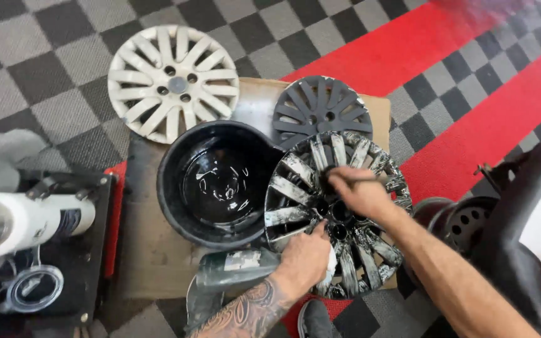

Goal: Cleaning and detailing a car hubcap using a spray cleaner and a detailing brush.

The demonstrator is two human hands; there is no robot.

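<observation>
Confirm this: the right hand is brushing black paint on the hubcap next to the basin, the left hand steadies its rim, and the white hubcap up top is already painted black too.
Not quite. The head view shows the white hubcap unpainted, plain white. The rest stands: the right hand works a brush on the half-blackened hubcap beside the black basin, and the left hand steadies its rim.
</observation>
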